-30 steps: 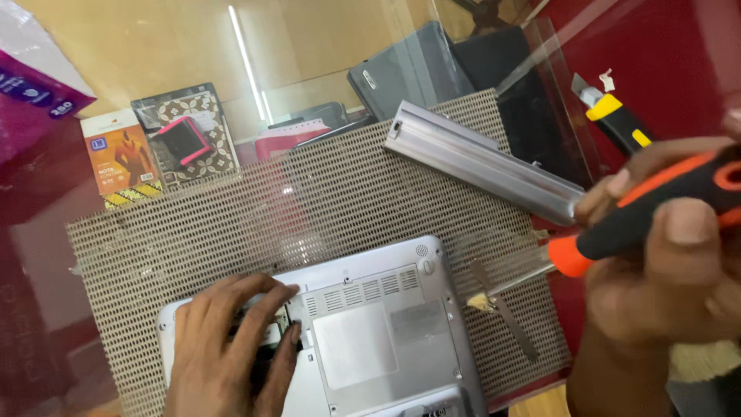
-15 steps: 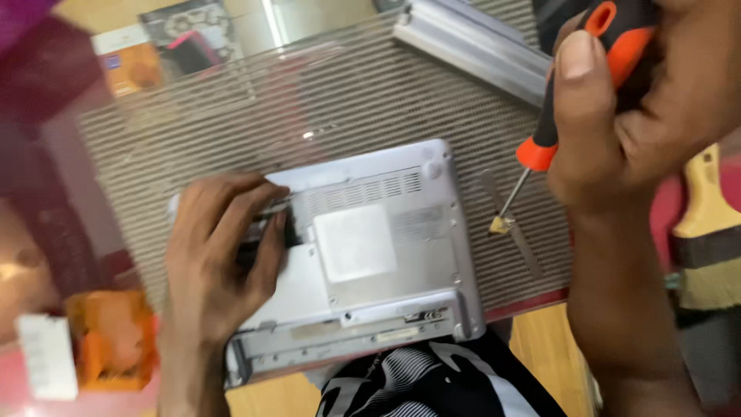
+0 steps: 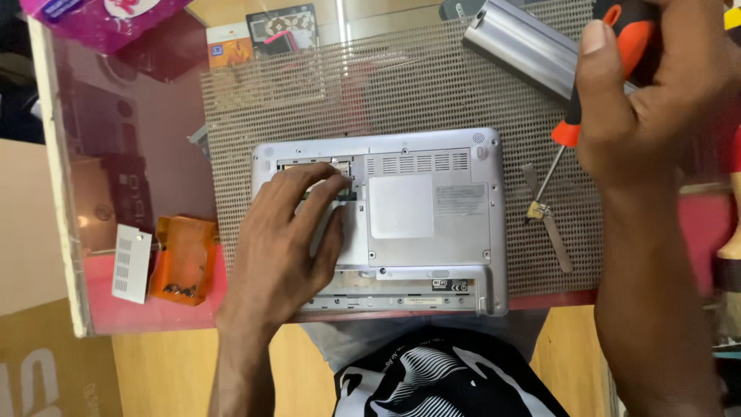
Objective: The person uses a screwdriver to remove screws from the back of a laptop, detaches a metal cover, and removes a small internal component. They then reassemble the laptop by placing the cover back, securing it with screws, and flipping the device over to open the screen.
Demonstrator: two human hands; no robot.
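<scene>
A small silver laptop (image 3: pixel 432 224) lies bottom-up on a beige perforated mat (image 3: pixel 370 93). My left hand (image 3: pixel 282 239) rests on its left part, fingertips at an open slot near the top edge; what lies under the fingers is hidden. To the right of the laptop, my right hand (image 3: pixel 648 85) grips an orange and black screwdriver (image 3: pixel 571 127), its tip pointing down at the mat beside a pair of grey tweezers (image 3: pixel 552 224).
A silver battery bar (image 3: pixel 525 46) lies at the mat's top right. An orange tray with screws (image 3: pixel 184 259) and a white vented cover (image 3: pixel 131 262) sit left on the glass counter (image 3: pixel 131 147). Small boxes (image 3: pixel 262 35) and a purple bag (image 3: pixel 100 15) lie at the far edge.
The view has swung down and left, so the laptop now sits centred. My left hand stayed on the laptop's left part. My right hand keeps the screwdriver raised to the right.
</scene>
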